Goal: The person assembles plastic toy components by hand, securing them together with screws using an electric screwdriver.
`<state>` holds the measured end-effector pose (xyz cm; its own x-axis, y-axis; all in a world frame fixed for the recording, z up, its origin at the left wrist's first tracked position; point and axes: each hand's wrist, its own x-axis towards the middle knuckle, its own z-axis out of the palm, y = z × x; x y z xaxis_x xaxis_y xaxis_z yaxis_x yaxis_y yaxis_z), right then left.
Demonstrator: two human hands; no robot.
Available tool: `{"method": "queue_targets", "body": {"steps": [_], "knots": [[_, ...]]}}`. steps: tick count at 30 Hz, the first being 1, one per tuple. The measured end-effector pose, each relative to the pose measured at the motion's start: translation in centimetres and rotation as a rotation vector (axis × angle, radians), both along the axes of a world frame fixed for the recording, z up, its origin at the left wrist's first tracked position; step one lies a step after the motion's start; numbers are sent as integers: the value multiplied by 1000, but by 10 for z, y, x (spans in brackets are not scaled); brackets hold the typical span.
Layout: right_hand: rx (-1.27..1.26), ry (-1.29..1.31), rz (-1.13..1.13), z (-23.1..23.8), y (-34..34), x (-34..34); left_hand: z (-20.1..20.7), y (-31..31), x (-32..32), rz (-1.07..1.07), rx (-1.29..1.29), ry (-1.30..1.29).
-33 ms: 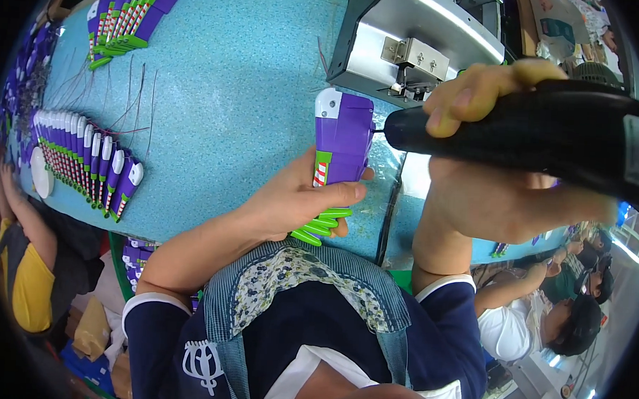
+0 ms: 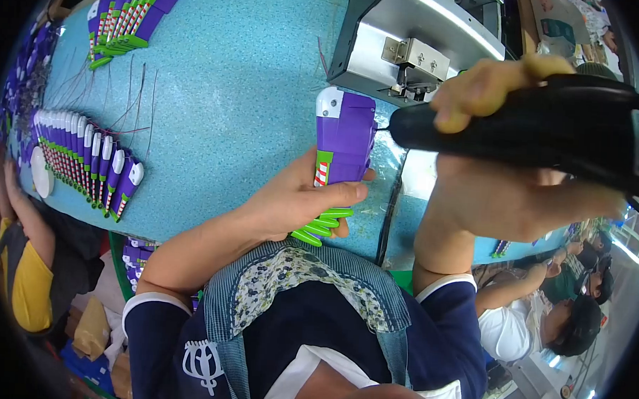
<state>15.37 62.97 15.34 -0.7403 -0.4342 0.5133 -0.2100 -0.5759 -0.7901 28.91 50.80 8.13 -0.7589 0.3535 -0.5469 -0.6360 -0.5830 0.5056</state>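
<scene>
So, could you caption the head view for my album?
Over a blue table, the left hand holds purple parts while the right hand holds a black tool pointed at their edge.

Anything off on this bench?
Mildly: thin wires straggle over the blue tabletop beside the neat row of purple pieces, untidy by contrast. No spill visible, and the purple part in the left hand shows no obvious damage.

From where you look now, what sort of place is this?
Probably a factory workshop, suggested by the black handheld tool with thin bit, the row of matching purple-and-white plastic pieces and other people nearby.
</scene>
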Motion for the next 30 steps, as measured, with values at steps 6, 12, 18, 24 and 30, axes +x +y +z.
{"method": "queue_targets", "body": {"steps": [6, 12, 18, 24, 30], "knots": [[-35, 156, -27, 12, -2, -42, 6, 4, -1, 56, -52, -1], [1, 100, -16, 1, 2, -6, 1, -3, 0, 44, -3, -7], [94, -92, -42, -2, 0, 17, 6, -2, -2, 31, -5, -44], [62, -55, -9, -11, -1, 11, 4, -2, -2, 27, -26, -26], [32, 10, 12, 5, -11, -5, 9, -7, -4, 73, -7, 23]]}}
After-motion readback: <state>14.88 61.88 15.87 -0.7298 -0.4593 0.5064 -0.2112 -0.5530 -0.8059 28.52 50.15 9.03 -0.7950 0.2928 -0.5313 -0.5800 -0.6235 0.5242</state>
